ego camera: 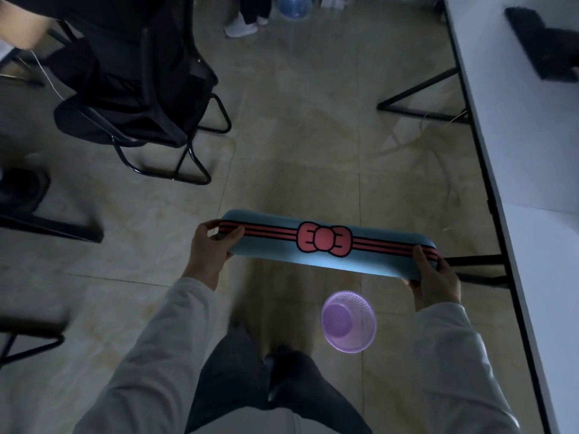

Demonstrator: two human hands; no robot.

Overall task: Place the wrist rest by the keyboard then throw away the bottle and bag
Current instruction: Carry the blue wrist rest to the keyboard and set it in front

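A long blue wrist rest (326, 260) with red stripes and a red bow hangs level in the air above the tiled floor. My left hand (210, 249) grips its left end and my right hand (436, 280) grips its right end. Below it on the floor stands a small purple mesh waste basket (348, 321), with nothing visible inside. No keyboard, bottle or bag shows in the view.
A white table (532, 145) with black legs runs along the right; a dark object (539, 42) lies at its far end. A black chair (131, 98) with someone seated stands at the upper left. More dark furniture (28, 208) lines the left edge. My legs are below.
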